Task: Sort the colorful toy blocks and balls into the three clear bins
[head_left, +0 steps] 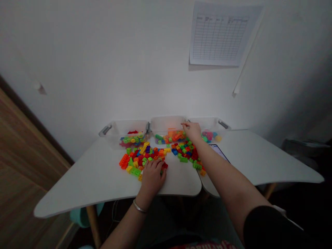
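Currently L hand, fingers loosely bent, is over multicolour plastic bricks near left on white counter, R hand half-curled by far-mid clear plastic box, either grip's contents unclear; prob. picking step, next needs fingertip pinch.

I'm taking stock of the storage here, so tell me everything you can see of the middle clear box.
The middle box is a see-through, colourless container, apparently plastic, with rounded corners. It stands upright and open-topped on the white table, near the wall, between two similar boxes. Mostly orange toy pieces, with some green and blue, lie low inside. The right hand is at its right end; whether they touch is unclear.
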Demonstrator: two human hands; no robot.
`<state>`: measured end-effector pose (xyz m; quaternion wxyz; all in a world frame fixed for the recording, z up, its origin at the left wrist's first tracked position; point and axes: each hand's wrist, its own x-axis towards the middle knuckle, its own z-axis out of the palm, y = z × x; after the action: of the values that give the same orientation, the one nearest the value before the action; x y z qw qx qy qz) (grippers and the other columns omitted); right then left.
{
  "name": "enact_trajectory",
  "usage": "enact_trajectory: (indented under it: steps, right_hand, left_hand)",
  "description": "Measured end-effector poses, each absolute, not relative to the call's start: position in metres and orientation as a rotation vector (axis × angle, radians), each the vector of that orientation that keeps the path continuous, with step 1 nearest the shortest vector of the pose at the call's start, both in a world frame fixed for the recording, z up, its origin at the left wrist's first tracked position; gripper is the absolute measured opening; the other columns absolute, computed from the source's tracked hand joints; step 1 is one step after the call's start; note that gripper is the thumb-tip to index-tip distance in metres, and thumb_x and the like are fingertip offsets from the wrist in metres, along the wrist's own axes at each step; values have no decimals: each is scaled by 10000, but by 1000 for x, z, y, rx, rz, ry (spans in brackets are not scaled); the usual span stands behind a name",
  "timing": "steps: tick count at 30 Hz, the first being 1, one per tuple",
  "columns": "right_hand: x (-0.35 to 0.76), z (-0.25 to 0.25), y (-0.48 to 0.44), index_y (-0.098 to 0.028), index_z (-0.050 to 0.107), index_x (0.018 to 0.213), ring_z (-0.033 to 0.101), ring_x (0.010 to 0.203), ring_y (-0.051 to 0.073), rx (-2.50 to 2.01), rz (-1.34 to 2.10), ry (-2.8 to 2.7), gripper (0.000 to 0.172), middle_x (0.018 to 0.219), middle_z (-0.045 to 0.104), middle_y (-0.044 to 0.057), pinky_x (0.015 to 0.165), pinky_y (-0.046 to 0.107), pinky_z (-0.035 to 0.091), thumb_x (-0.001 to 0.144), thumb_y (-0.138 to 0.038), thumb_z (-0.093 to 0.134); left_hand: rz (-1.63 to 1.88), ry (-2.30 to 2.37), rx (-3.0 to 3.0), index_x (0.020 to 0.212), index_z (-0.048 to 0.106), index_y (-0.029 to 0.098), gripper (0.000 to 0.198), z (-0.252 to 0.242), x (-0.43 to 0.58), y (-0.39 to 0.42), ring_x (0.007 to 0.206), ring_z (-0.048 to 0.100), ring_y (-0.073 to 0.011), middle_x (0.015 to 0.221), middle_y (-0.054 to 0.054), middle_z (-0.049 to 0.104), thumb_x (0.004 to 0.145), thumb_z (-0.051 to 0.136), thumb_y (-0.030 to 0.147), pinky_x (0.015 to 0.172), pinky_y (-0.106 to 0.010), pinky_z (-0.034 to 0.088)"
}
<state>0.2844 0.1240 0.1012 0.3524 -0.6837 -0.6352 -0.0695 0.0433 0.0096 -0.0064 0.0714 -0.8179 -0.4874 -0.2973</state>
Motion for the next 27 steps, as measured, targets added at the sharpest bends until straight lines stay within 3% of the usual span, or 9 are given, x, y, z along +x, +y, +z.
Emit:
enact_trajectory:
  steps: [4, 8, 13, 18, 23, 27]
  right_hand:
    - [282, 100, 128, -226, 739, 1084, 545, 1081, 243, -1918, -277, -1808, 359, 1096, 721, 78, 977, 353, 342, 946, -295, 415]
    - [283, 101, 130, -130, 755, 1012, 518, 1146, 252, -1961, -299, -1951, 504, 1083, 719, 142, 1052, 353, 282, 997, -373, 314]
    - [287, 95, 138, -137, 749, 995, 534, 1189, 229, -1822, -53, -1861, 522, 1059, 730, 134, 1106, 380, 252, 1013, -383, 289]
    - [290, 91, 141, -176, 734, 1001, 611, 1099, 167, -1715, 23, -1827, 474, 1042, 741, 80, 1117, 378, 274, 1017, -253, 267]
    - [295, 92, 120, -161, 709, 1030, 619, 1052, 212, -1472, -57, -1568, 381, 1070, 721, 98, 991, 375, 420, 957, -267, 350]
    - [283, 78, 83, -170, 653, 1067, 594, 1049, 218, -1254, -85, -1318, 340, 1086, 689, 97, 946, 374, 450, 928, -276, 361]
  left_hand:
    - [-910, -1460, -2459, 1080, 671, 191, 262, -6, 43, 9, 1040, 598, -269, 1133, -88, 688, 882, 532, 293, 1019, -496, 411]
    - [-911, -1470, -2456, 1061, 678, 208, 248, -6, 44, 9, 1025, 606, -266, 1121, -84, 692, 875, 534, 287, 1007, -494, 420]
    - [-894, -1462, -2449, 1065, 678, 202, 255, -6, 44, 9, 1025, 604, -270, 1127, -84, 692, 878, 527, 286, 1006, -497, 425]
    - [-883, -1450, -2456, 1065, 678, 196, 262, -4, 44, 9, 1020, 604, -271, 1123, -93, 692, 889, 509, 290, 996, -501, 431]
    - [-896, -1443, -2454, 1058, 679, 209, 254, -3, 45, 8, 1016, 606, -275, 1117, -85, 696, 884, 511, 286, 985, -494, 432]
    - [-882, -1458, -2462, 1061, 679, 200, 257, -2, 45, 8, 1026, 606, -277, 1125, -86, 694, 885, 516, 292, 990, -492, 428]
